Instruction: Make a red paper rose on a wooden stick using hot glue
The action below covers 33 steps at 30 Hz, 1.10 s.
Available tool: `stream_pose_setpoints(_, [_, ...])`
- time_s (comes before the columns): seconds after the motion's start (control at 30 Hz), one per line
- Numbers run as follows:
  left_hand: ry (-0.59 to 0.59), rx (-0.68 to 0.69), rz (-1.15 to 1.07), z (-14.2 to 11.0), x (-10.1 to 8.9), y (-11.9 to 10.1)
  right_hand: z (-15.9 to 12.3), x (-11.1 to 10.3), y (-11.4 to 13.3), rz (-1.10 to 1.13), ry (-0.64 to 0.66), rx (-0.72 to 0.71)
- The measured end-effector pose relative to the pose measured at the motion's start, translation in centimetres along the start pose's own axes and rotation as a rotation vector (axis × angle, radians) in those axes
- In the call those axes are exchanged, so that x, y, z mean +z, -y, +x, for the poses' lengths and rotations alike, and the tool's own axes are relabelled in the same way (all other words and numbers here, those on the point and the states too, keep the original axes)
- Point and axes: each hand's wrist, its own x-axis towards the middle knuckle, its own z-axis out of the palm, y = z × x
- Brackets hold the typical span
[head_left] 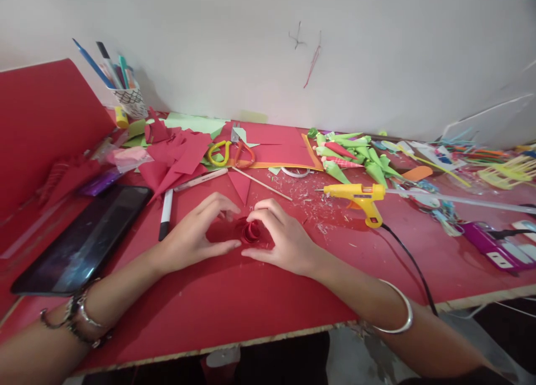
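A small coil of red paper [251, 232] rests on the red tabletop [234, 312] between my two hands. My left hand [203, 231] is curved to the left of it, thumb and fingers well apart, holding nothing. My right hand [281, 234] arches close over the coil's right side with its fingers and thumb parted. Whether a right fingertip touches the coil, I cannot tell. Just beyond my hands lie a red paper triangle [240, 187] and a thin wooden stick [268, 185].
Red paper pieces [184, 156], yellow-handled scissors [219, 153] and green paper cones [355, 148] lie toward the wall. A yellow glue gun [355, 194] with a black cord sits at right, near a purple power strip [489, 242]. At left are a phone [84, 240] and a marker [166, 212].
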Motion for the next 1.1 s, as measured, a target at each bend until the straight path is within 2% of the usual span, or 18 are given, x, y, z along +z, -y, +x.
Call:
stream_pose_setpoints(0.1, [-0.036,-0.019,0.006,0.0,-0.1,0.1,0.1,-0.1,0.0,0.036,-0.012,0.054])
stream_pose_setpoints(0.33, [-0.021,-0.063,-0.013,0.1,0.5,0.0,0.1,0.5,-0.3,0.206,-0.016,0.154])
stream_pose_setpoints(0.6, [-0.038,-0.12,-0.015,0.2,0.9,-0.8,0.3,0.4,-0.5,0.289,-0.068,0.067])
stream_pose_setpoints(1.1, [-0.014,-0.132,-0.024,0.2,1.4,-1.1,0.3,0.2,-0.5,0.281,-0.07,0.096])
